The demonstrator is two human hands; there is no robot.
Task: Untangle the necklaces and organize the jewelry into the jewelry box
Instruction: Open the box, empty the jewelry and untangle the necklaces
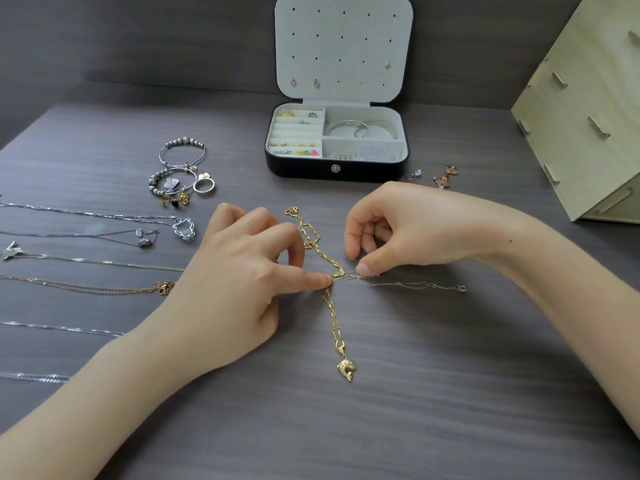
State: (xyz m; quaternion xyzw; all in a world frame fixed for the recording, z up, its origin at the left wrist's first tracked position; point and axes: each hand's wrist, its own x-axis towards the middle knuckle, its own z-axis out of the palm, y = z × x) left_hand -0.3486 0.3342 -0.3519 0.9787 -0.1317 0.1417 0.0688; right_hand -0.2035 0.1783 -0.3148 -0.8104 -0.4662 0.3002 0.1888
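Two bare forearms reach in from the near edge of the desk [433,403] and meet at a tangle in the middle. A gold necklace [334,323] runs from far to near, its gold pendant [346,369] lying nearest. A thin silver chain [412,284] crosses it and trails off to the right, ending in a small clasp.

The left hand [242,282] has its thumb stretched out, with the tip pressed on the crossing and the forefinger curled close above the gold links. Whether that forefinger nips the gold links cannot be told. The right hand [391,230] has its fingers curled in, the thumb and forefinger narrow and pinching the silver chain just right of the crossing.

The step in hand looks to be freeing the silver chain from the gold one. It would go best with the gold links held flat and still. The silver strand is fine enough to kink or snap, so it should be eased out slack, not tugged.

The open jewelry box [336,170] stands on the far side of the desk, well apart from the hands, with rings, studs and bangles already in its compartments. Several straightened necklaces [86,261] lie in rows at the left and run out of view. How the two chains loop at the crossing is hidden under the thumbs. A heap of bracelets and rings [181,168] lies too crowded to sort by eye.
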